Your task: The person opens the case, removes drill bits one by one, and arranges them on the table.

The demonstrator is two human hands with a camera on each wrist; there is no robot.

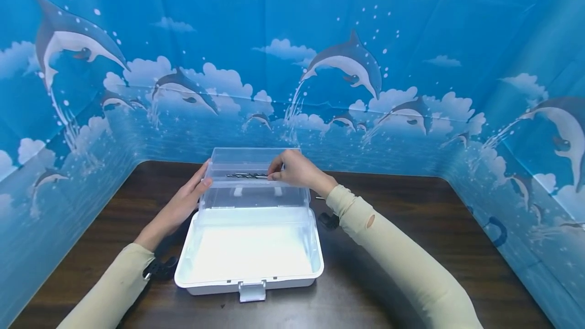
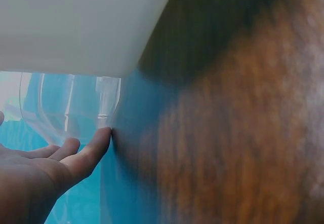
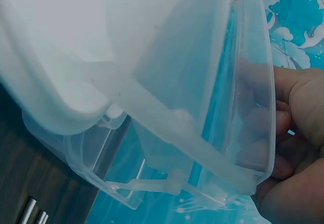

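A white plastic storage box [image 1: 249, 284] stands with its lid up and its translucent fold-out tray [image 1: 256, 152] raised at the back. Several dark, fluted drill bits [image 1: 244, 175] lie sideways in the tray. My right hand [image 1: 292, 167] is at the tray's right half, thumb and fingertips pinching the shank end of a drill bit; how many it holds is hidden. Through the tray wall in the right wrist view, the fingers [image 3: 281, 120] look curled. My left hand [image 1: 185, 197] rests against the tray's left side, its fingers [image 2: 96, 150] fairly straight and touching clear plastic.
Metal shanks [image 3: 29, 210] lie on the dark wooden table [image 1: 411, 248], right of the box. A white latch [image 1: 252, 292] hangs from the box's front. A blue dolphin-print curtain [image 1: 274, 90] encloses the table's back and sides.
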